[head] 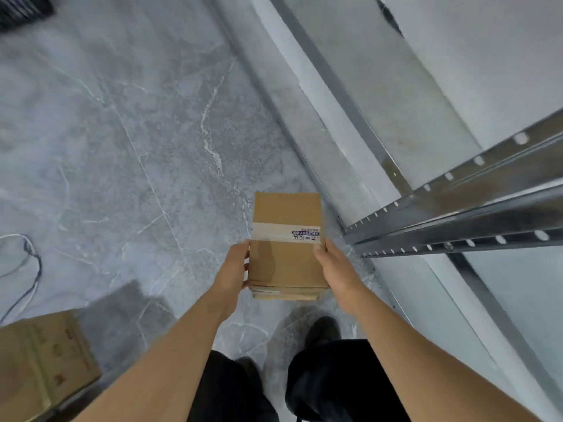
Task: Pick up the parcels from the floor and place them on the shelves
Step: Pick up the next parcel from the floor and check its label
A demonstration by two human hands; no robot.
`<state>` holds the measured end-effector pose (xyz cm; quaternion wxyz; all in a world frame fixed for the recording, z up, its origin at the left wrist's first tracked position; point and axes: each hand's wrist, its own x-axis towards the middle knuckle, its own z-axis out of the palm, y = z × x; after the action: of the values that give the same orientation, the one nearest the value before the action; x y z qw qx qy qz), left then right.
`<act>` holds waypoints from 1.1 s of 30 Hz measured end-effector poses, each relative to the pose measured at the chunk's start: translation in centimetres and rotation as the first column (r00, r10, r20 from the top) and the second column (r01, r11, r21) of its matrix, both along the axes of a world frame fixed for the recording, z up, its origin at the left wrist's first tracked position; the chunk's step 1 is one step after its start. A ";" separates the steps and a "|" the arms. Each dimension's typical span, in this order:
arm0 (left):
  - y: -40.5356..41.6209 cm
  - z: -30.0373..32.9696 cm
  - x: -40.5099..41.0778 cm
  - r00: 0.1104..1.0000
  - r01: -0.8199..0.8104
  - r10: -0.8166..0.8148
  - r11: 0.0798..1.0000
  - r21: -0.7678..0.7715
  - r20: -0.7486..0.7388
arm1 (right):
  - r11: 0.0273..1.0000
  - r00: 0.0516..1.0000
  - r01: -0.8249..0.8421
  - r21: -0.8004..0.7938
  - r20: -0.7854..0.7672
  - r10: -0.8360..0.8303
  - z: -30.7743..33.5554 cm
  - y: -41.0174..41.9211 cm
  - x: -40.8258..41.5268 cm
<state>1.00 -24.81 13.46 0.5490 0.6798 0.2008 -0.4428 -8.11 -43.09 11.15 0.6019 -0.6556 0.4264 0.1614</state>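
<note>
Marble floor (128, 141) beside shelf edge (457, 229)

You have one view only, from the head camera, looking steeply down past your forearms to the grey floor (128, 141). It sits close above both hands, your shoes at the near edge, and the metal shelving (457, 214) runs along the right.

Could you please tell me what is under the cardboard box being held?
Below the cardboard box, grey marbled floor shows around it; a second box edge seems stacked beneath. The floor directly underneath is covered.
</note>
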 end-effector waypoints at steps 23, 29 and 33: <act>14.4 56.8 -2.0 0.891 0.146 0.002 0.946 -0.289 0.454 | 0.984 0.761 0.099 -0.151 0.649 0.023 56.8 10.0 -4.0; 11.7 64.0 -2.8 0.822 0.163 0.112 0.893 -0.420 0.558 | 0.982 0.713 -0.091 -0.164 0.678 0.179 64.8 8.7 -2.8; 9.4 66.4 -3.8 0.776 0.223 0.081 0.893 -0.391 0.626 | 0.982 0.623 -0.181 -0.058 0.766 0.160 68.7 6.8 -4.0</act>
<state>-2.84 -15.40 79.90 0.7066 0.6513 -0.1266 -0.2459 -12.11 -36.26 79.88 0.7156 -0.6919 0.0651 -0.0704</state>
